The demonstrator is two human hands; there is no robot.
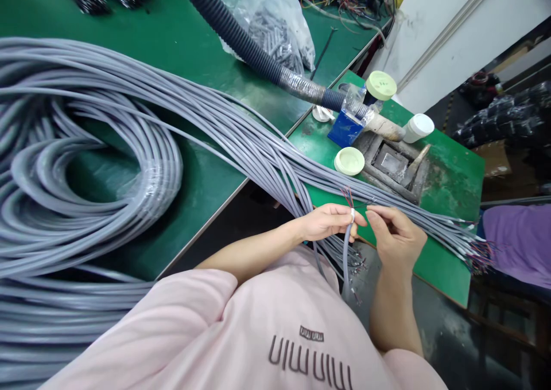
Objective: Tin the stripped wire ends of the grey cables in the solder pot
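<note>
My left hand (329, 221) is closed around the end of a grey cable (346, 252), just at a white band. Thin red and dark wires (348, 196) fan out above that band, and the rest of the cable hangs down in front of the pink shirt. Close by on the right, my right hand (398, 235) pinches with thumb and forefinger at what looks like a thin dark wire from the same cable. Its other fingers are curled in. A long bundle of grey cables (258, 143) runs behind both hands, its stripped ends (480, 252) at the right.
A solder pot (390, 163) sits on the green board, with a blue box (345, 127), an extraction hose (241, 34), a pale green lid (349, 161) and a white tub (418, 127) around it. Coiled cables (159, 189) cover the left table. A person's purple sleeve (519, 241) shows at right.
</note>
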